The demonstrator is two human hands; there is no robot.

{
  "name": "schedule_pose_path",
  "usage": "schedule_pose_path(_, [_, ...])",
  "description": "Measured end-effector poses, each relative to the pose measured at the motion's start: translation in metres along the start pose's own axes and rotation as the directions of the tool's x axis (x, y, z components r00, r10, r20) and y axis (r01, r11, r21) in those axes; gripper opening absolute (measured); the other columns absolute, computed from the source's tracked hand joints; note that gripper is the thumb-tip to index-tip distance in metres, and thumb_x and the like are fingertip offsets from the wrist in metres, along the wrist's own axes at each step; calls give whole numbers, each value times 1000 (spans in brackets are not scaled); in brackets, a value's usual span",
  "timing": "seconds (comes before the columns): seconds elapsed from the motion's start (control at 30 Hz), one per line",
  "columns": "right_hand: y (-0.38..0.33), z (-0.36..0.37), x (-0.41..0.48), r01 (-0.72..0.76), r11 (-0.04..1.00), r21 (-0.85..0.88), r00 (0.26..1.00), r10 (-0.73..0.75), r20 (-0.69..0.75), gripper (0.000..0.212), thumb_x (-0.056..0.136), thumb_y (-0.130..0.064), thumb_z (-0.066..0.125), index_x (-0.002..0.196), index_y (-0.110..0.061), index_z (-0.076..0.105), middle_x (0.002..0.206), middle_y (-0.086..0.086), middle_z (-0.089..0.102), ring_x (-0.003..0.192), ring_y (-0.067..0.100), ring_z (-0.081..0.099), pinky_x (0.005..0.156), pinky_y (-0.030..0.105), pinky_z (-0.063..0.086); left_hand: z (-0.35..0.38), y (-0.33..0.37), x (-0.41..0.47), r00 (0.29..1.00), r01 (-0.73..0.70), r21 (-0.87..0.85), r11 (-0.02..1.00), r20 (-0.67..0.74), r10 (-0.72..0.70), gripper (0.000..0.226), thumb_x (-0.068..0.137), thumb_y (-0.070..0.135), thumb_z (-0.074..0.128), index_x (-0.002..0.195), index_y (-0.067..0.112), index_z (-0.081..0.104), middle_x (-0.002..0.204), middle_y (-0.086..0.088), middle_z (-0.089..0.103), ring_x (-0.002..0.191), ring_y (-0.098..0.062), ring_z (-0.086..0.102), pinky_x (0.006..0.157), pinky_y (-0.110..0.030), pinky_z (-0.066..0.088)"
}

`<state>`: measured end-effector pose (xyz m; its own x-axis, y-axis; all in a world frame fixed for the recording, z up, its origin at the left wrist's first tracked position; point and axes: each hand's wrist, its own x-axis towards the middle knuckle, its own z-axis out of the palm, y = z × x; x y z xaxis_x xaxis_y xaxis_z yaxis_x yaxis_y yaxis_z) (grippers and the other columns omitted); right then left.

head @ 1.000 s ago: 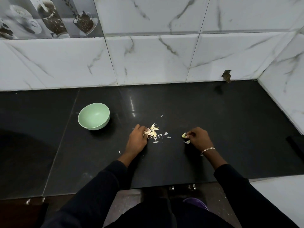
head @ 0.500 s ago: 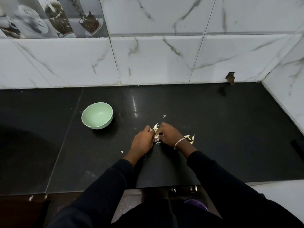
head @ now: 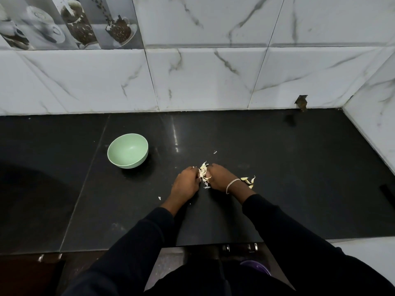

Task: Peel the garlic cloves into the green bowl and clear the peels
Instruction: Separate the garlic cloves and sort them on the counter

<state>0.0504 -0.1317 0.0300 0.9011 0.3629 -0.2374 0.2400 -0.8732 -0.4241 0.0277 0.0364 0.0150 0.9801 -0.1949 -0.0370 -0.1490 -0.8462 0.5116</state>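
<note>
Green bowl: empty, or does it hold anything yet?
Empty. The green bowl stands upright on the counter, and its whole inside shows bare pale green.

Black glossy worktop (head: 299,178) met white, grey-veined wall tiles (head: 203,82) at back and right. Picture tile of coffee cups and beans (head: 70,22) sat upper left. Chipped notch (head: 301,101) showed at tile base, back right. Metal fittings (head: 239,247) hung under front edge, purple object (head: 256,269) just below.

Head cam, wide, looks fwd/down onto counter (head: 288,167).
</note>
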Motion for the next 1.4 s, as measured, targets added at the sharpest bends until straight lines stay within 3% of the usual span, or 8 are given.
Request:
schedule_pose_path(0.17, [2,-3,-9,-122,919,375,973,185,-138,8,77,-14,73,80,-8,69,71,0,69,65,13,63,65,21,50,1,2,-4,992,54,-209,976,-102,-77,12,90,23,65,81,19,58,77,5,64,70,-15,61,65,-29,47])
schedule_pose_path(0.27, [1,-2,-12,-91,753,652,956,250,-155,10,81,-11,77,81,-3,71,70,14,73,60,15,69,64,29,58,0,14,-4,983,149,-579,802,-5,-186,18,95,27,68,86,11,68,69,-7,72,56,-16,69,54,-24,52])
schedule_pose_path(0.53, [-9,-12,-7,-66,623,779,974,211,-87,11,85,-3,77,91,5,71,70,15,72,61,13,70,63,23,59,-11,27,10,922,283,-836,470,103,-372,26,98,10,62,76,-3,70,63,-14,65,45,-7,59,43,-16,45])
schedule_pose_path(0.8, [-9,-13,-6,-71,642,763,951,276,-143,4,81,-1,70,82,-4,73,73,17,74,64,23,71,69,38,61,-12,11,22,869,306,-576,758,-157,-470,45,88,34,70,57,4,60,64,-15,64,70,-18,58,65,-31,40])
schedule_pose_path(1.0, [-10,-14,-8,-50,597,801,934,312,-174,2,82,-3,73,84,-3,73,72,18,74,68,27,73,71,39,61,-19,16,10,950,298,-750,590,171,-262,20,92,30,72,97,11,76,69,1,70,62,-8,63,55,-21,49])
schedule_pose_path(1.17, [-10,-8,-6,-84,633,769,968,236,-89,13,83,-7,67,90,-12,77,75,16,75,74,29,74,77,41,60,-20,18,8,923,344,-796,499,188,-336,21,97,13,65,91,-5,72,72,-11,71,56,-11,67,47,-18,48])
schedule_pose_path(1.27, [-5,-2,-7,-111,810,576,960,236,-148,10,83,-11,67,81,-13,76,61,-4,69,59,3,64,71,29,56,-20,9,9,902,373,-734,568,141,-409,21,100,1,51,87,-3,66,74,-13,68,53,-17,68,48,-25,53])
schedule_pose_path(1.4, [-6,8,-7,-191,946,262,971,222,-92,14,81,-19,64,70,-14,69,71,-2,69,74,18,67,75,33,56,-23,-3,2,931,353,-467,811,86,-355,23,87,2,43,72,13,57,75,-10,68,62,-28,71,65,-42,61])
